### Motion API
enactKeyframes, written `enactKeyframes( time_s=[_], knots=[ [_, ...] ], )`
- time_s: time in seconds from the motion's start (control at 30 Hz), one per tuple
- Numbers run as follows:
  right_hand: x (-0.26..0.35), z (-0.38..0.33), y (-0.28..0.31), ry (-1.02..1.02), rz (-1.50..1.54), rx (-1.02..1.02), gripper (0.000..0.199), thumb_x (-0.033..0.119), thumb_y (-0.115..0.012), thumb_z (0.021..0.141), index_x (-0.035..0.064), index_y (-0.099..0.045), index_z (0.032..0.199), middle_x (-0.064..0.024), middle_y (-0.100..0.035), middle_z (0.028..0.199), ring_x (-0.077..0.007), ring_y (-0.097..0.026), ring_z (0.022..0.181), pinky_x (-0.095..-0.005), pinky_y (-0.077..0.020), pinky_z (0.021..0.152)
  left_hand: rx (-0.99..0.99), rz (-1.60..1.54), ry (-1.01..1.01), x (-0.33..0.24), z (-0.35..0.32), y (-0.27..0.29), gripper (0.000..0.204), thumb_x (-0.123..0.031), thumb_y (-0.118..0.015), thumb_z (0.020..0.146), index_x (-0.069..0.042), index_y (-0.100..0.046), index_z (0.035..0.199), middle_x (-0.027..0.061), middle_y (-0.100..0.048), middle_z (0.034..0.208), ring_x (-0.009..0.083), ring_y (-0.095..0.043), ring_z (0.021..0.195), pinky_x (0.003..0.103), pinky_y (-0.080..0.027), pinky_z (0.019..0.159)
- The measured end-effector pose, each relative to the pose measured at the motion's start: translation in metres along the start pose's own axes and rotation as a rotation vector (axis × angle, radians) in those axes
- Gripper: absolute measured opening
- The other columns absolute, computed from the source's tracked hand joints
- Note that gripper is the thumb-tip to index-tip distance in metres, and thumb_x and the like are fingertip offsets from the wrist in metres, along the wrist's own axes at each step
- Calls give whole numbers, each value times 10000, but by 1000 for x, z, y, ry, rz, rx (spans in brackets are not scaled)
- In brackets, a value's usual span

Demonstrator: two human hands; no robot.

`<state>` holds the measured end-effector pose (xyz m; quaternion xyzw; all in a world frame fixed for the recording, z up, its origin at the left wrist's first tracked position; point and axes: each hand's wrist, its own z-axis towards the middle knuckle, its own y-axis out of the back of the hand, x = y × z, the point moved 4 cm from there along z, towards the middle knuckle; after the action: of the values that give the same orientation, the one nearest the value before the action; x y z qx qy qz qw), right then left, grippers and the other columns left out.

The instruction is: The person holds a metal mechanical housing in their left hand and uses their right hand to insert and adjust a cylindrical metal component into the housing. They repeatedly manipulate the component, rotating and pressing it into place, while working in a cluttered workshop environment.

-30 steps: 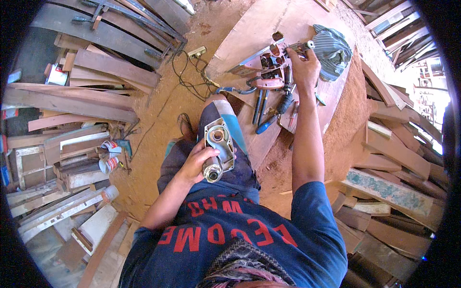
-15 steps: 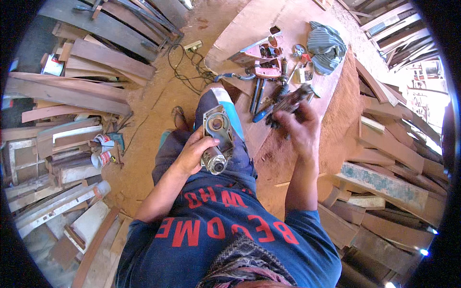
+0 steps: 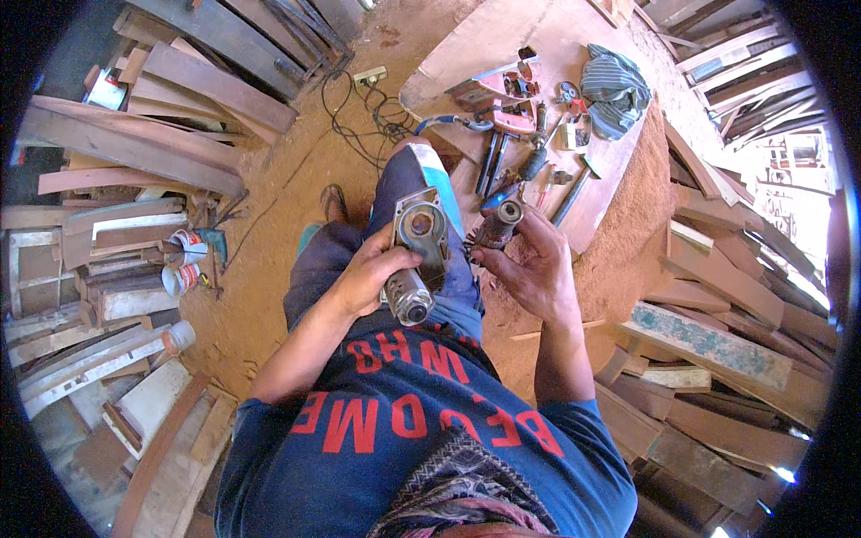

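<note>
A grey metal gear housing [image 3: 408,291] with a round bore and a barrel end is gripped in my left hand [image 3: 366,280], the thumb across its side. My right hand [image 3: 545,273] pinches a dark, greasy cylindrical part with gear teeth [image 3: 495,229] between thumb and fingers. This part is held just right of the housing, apart from it. Both are above my lap. Beyond my right hand, a hammer [image 3: 574,193] lies on the wooden board [image 3: 457,58]. Near it are red power tool casing parts [image 3: 513,118] and a dark tool part [image 3: 533,164].
A striped cloth [image 3: 614,90] and a small open container [image 3: 574,133] sit on the board. Black cable [image 3: 381,121] coils on the dusty floor by a power strip [image 3: 369,75]. Stacked timber [image 3: 717,345] lines both sides. Paint buckets [image 3: 182,278] stand at left.
My right hand has come down and left from over the board, bringing the toothed part beside the housing. The hammer now shows on the board. My left hand and housing shifted slightly right.
</note>
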<state>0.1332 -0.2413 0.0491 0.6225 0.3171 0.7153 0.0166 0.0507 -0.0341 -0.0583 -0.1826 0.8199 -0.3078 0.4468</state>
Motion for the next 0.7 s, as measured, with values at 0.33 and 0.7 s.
enactKeyframes(
  time_s=[0.33, 0.7],
  knots=[
    [1, -11, -19, -176, 419, -155, 482, 111, -893, 848, -10, -704, 1274, -87, -775, 1172, -162, -705, 1061, -336, -551, 958, 50, -171, 49, -1, -8, -3, 645, -143, -619, 922, -10, -426, 1523, 214, -653, 1337, 333, -715, 1132, 456, -589, 1000],
    [10, -6, -33, -195, 597, -165, 478, 34, -840, 887, -37, -657, 1323, -99, -756, 1171, -175, -704, 1057, -331, -565, 957, -28, -53, -29, -17, -20, -31, 632, -59, -619, 944, -35, -450, 1553, 97, -645, 1353, 181, -658, 1170, 332, -542, 1001]
  ],
)
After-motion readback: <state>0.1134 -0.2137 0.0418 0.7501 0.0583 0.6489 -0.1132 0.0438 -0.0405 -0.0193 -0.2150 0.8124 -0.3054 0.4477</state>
